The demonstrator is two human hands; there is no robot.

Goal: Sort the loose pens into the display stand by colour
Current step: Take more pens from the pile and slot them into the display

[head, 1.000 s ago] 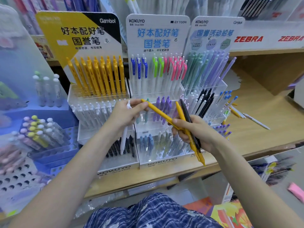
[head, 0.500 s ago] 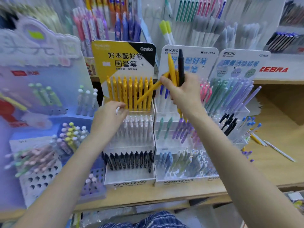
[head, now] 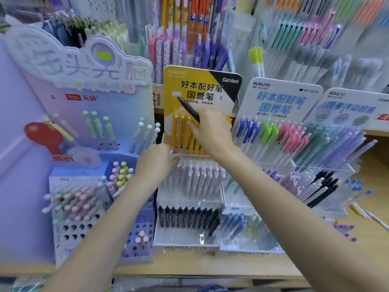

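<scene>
1. Two hands are working at the yellow-headed display stand. The right hand is gripping a black pen w/ curled fingers; a bit of yellow is showing under the pen at the fingers, prob. a yellow pen, can't tell for sure.
2. The black pen's long axis is running diagonally: free end pointing up-left across the yellow header card, other end disappearing into the hand at lower right.
3. The right hand is sitting over the top tier, covering part of the row of yellow pens, which are standing near-upright, clips up.
4. The left hand is lying at the front-left edge of that tier, fingers curled; something small & white is peeking out at the fingertips, too blurred to say what, so its grip can't be told.
5. Below, same stand: a tier of white pens, then a tier of black pens.
6. To the right, a second stand w/ blue, green, pink clips; to the left, a purple display w/ pastel pens.
7. All are standing on a wooden shelf.
</scene>
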